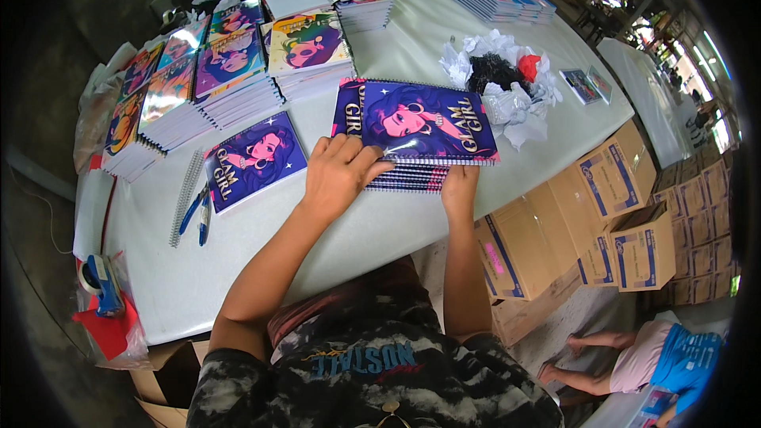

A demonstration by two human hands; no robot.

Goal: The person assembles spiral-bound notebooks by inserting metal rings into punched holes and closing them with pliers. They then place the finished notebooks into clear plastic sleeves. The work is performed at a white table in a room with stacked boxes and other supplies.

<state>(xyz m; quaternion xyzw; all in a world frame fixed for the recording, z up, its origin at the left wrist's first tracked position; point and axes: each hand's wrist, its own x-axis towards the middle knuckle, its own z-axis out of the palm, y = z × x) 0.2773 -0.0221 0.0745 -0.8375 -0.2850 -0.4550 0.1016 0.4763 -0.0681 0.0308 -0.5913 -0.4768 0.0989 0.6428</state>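
A stack of spiral notebooks [412, 131] with purple covers, each showing a long-haired figure, lies in front of me on the table. My left hand [341, 174] is closed on its near left side, fingers curled over the cover and thumb along the front edge. At the near right corner my right hand [460, 190] grips the stack's side; its fingertips are partly hidden under the top notebook. A matching purple cover [255, 160] lies flat to the left. Beside it are a loose wire spiral [187, 198] and blue pens [204, 218].
Stacks of colourful notebooks [230, 63] stand at the far left. Crumpled white paper with black wire scraps [495, 73] sits right of my stack. Blue notebooks [503, 1] lie farther back. A tape dispenser [107, 285] is at the left edge. Cardboard boxes [531, 238] and a person [658, 357] are at right.
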